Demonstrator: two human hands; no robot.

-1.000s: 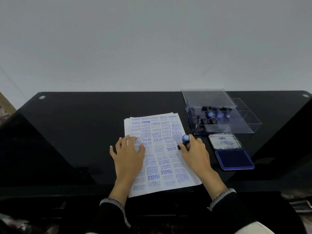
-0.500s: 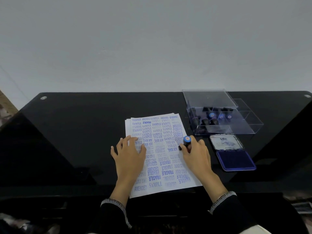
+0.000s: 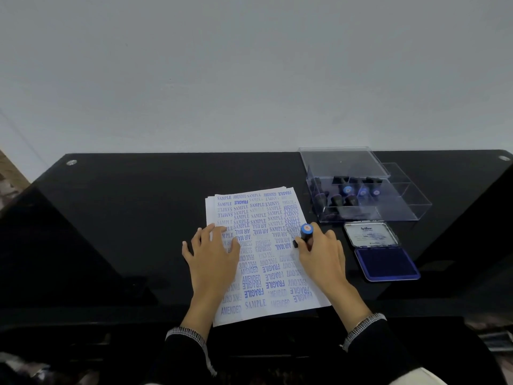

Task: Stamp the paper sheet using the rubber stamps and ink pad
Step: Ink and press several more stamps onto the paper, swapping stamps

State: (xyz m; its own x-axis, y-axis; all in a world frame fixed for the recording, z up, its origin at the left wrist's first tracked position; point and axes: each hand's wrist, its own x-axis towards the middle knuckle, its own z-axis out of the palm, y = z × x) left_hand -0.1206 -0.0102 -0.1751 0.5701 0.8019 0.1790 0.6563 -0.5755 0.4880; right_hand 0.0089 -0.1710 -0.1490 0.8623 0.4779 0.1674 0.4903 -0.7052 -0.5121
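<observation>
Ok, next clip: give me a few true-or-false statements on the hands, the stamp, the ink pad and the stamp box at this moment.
1. The right hand grips a stamp standing on the paper sheet. True.
2. The left hand holds a second stamp. False: it lies flat on the sheet, holding nothing.
3. The ink pad is closed. False: its lid is open, the blue pad exposed.
4. The clear box beyond the ink pad holds more stamps. True.
5. The sheet is blank. False: blue imprints cover it.
</observation>
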